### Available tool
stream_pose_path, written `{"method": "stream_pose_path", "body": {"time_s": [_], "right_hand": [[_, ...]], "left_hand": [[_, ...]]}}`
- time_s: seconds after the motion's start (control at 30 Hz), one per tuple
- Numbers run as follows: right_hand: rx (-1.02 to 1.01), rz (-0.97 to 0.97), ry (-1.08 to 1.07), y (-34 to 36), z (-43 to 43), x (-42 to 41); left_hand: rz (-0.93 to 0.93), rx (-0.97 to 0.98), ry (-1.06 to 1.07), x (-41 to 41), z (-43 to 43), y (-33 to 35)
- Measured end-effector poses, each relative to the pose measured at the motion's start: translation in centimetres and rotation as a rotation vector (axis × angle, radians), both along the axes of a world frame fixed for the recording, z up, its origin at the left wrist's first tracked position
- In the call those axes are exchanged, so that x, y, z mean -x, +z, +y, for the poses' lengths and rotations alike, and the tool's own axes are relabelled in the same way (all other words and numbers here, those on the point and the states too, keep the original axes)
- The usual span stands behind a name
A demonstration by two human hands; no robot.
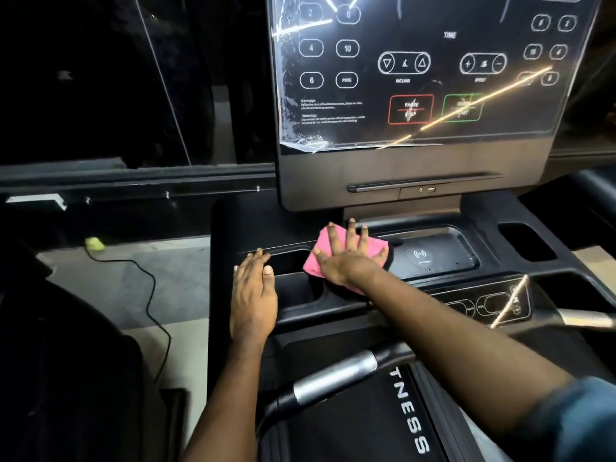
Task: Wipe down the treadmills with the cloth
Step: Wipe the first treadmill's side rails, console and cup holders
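Lying flat below "PAUSE STOP" point(410, 109), right hand point(346, 258) presses cloth point(313, 269), left hand point(253, 295) treadmill point(366, 181).

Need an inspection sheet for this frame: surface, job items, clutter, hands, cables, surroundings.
Surface: black treadmill console tray, glossy; charging pad in its middle recess.
Job's things: pink cloth flat on the tray, at the pad's left edge.
Clutter: nothing seen.
Hands: right hand presses the cloth, fingers spread; left hand flat on the tray, holding nothing.
Cables: black cable on the floor at left, from a yellow-green object.
Surroundings: display panel, protective film peeling at lower left; handlebar below.
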State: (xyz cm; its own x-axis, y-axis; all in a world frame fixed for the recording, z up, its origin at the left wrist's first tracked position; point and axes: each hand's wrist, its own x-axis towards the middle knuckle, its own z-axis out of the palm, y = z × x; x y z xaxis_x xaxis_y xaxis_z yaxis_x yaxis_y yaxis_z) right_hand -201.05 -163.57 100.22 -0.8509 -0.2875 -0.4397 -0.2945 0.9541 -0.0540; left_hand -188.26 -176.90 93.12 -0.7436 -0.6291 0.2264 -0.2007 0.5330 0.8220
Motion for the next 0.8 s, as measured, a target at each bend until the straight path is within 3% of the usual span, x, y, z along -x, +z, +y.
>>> {"method": "stream_pose_path", "body": {"time_s": [0.23,0.43,0.6,0.8], "right_hand": [[-0.121,0.002,0.121,-0.8,4.8,-5.7],[-0.06,-0.009,0.074,0.2,1.9,-1.1],[-0.114,0.034,0.183,-0.9,3.3,-4.7],[-0.202,-0.186,0.272,2.0,6.0,0.5]], "left_hand": [[-0.074,0.079,-0.022,0.2,0.2,0.1],[-0.129,0.128,-0.038,0.2,0.3,0.0],[-0.137,0.148,-0.069,0.0,0.4,0.5],[-0.22,0.234,-0.001,1.1,2.0,0.9]]}}
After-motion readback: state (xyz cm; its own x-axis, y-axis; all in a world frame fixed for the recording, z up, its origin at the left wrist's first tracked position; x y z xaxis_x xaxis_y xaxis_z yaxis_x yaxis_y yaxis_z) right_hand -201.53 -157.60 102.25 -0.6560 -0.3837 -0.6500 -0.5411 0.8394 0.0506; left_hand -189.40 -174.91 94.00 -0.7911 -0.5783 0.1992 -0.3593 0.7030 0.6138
